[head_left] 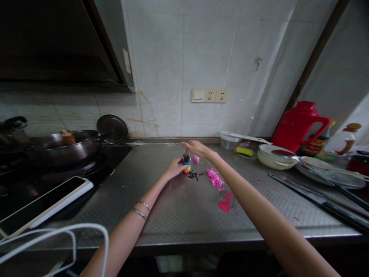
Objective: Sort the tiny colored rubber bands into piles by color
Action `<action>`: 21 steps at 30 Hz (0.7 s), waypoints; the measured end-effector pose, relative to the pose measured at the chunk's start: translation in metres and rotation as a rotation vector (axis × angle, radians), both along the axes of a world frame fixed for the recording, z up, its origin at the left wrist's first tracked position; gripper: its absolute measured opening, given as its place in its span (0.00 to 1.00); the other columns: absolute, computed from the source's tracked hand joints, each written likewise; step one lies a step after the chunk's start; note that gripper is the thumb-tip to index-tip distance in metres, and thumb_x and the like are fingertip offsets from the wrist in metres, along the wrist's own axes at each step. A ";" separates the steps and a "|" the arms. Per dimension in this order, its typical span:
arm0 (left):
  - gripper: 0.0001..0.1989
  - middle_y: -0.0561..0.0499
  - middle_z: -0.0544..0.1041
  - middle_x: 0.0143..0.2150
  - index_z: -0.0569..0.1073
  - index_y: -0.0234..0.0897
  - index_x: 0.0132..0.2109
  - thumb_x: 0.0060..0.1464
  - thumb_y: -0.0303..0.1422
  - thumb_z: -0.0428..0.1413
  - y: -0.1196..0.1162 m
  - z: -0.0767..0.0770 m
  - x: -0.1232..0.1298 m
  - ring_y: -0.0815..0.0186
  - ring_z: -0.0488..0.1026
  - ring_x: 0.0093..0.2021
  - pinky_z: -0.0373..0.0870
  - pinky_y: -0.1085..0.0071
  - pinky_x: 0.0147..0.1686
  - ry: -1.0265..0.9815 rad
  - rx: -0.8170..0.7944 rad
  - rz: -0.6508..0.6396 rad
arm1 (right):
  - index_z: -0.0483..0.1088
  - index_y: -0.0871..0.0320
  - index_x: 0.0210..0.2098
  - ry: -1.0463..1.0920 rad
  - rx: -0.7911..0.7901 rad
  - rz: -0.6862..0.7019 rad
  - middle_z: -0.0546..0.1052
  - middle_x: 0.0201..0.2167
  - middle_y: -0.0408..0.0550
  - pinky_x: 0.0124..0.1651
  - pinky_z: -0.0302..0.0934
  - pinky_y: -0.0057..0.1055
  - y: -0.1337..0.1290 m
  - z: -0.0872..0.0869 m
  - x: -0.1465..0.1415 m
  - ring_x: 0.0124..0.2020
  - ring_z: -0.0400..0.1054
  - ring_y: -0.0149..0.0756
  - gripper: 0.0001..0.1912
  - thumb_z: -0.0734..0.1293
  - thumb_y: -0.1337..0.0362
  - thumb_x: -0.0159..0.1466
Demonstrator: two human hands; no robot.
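Jar [187, 162] in left hand [174, 168], textured metal counter [161, 215], tiled wall [161, 57], stove [117, 157]

left hand [173, 168]: lower, curled | right hand [198, 148]: just above, wrist bent

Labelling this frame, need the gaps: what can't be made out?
All in the head view:
Bottle contents: too small, and partly covered by the left hand.
Right hand: whether its fingertips hold anything; too small and blurred.
Pan bottom: hidden by its near wall.
White-sided device: far-left end cut off by the left edge.
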State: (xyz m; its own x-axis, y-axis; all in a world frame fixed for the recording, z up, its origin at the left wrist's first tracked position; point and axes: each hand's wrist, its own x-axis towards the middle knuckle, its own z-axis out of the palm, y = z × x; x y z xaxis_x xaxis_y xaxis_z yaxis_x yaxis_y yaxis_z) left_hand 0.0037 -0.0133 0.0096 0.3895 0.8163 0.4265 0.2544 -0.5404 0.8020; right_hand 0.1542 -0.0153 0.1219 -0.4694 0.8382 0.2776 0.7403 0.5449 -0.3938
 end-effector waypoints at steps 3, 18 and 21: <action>0.16 0.48 0.75 0.41 0.72 0.34 0.43 0.43 0.29 0.56 0.000 -0.001 0.000 0.63 0.71 0.40 0.64 0.66 0.44 0.005 -0.005 0.016 | 0.73 0.63 0.25 0.104 0.154 0.001 0.74 0.30 0.51 0.39 0.55 0.25 -0.006 0.005 0.008 0.33 0.66 0.32 0.28 0.50 0.52 0.63; 0.17 0.43 0.74 0.43 0.71 0.31 0.43 0.43 0.30 0.58 0.004 -0.003 -0.001 0.62 0.71 0.42 0.64 0.65 0.45 -0.024 0.014 0.000 | 0.70 0.54 0.38 -0.462 -0.178 -0.134 0.74 0.35 0.47 0.28 0.53 0.23 -0.014 -0.070 0.059 0.34 0.68 0.35 0.16 0.63 0.69 0.48; 0.17 0.44 0.75 0.43 0.72 0.30 0.43 0.43 0.31 0.58 0.005 -0.003 -0.001 0.62 0.71 0.42 0.64 0.65 0.46 -0.017 0.014 -0.009 | 0.70 0.52 0.37 -0.522 -0.177 -0.136 0.74 0.36 0.48 0.28 0.54 0.24 -0.014 -0.079 0.056 0.35 0.68 0.37 0.17 0.64 0.69 0.47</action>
